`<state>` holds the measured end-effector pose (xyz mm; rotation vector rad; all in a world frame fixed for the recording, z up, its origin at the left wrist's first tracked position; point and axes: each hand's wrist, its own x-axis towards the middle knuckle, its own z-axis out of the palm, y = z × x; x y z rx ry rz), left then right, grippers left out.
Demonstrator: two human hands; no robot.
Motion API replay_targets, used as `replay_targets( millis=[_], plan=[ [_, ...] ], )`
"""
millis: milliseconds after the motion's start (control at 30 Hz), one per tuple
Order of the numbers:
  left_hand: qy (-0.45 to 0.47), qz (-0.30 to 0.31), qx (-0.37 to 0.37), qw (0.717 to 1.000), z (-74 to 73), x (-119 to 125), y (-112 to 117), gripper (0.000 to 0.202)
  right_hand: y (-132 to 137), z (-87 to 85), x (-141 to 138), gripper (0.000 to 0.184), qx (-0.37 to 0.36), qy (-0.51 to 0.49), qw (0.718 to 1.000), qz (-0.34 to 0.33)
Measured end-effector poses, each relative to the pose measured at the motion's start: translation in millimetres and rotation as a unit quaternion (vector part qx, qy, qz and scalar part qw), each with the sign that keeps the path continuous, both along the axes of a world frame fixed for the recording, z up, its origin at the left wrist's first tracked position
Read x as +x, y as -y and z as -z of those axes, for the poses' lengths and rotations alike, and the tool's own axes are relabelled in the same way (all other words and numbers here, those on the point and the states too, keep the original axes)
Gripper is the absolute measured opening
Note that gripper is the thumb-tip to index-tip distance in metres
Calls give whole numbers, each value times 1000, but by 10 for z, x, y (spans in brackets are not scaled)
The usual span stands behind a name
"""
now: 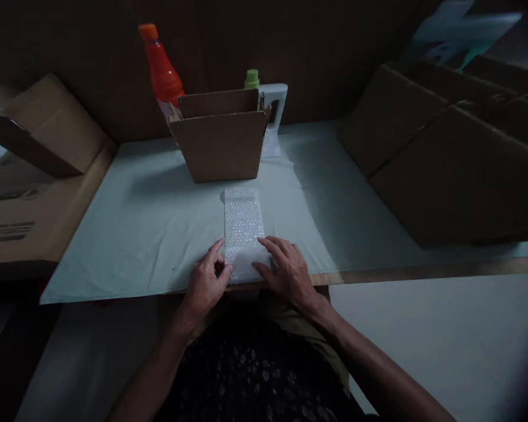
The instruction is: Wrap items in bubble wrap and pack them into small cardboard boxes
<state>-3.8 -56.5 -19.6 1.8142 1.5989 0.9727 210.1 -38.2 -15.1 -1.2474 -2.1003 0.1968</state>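
Strip of clear, rectangular plastic bubble wrap [243, 220] lies flat between left hand [207, 278] and right hand [289, 268], extending ahead of both. Hands half-spread, thumbs parted from forefingers, touching it at the sides. Likely light, soft, slippery; pinch edges near thumbs.

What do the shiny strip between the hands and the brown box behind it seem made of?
The strip looks like glossy, see-through plastic, probably bubble wrap: small bubbles glint across it. The box seems matte cardboard, judging by its ragged upper corners.

1 oblong bubble-wrap piece [243, 220], translucent, flat on pale cloth [158, 217] by the near edge
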Motion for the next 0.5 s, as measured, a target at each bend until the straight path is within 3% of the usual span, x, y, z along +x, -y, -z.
replay_targets(
  millis=[100, 200, 367, 500],
  plan=[
    [-33, 8, 2, 999, 23, -2, -57, 56, 164, -70, 103, 32, 29, 26, 998, -45],
    [-65, 19, 12, 998, 35, -9, -73, 58, 271, -72, 137, 31, -4, 67, 992, -103],
    [-91, -12, 65, 994, -23, -36, 78, 46, 217, 8, 78, 19, -19, 48, 991, -124],
    [-78, 55, 113, 989, -130, -44, 269, 46, 154, 13, 25, 22, -56, -13, 990, -130]
  ],
)
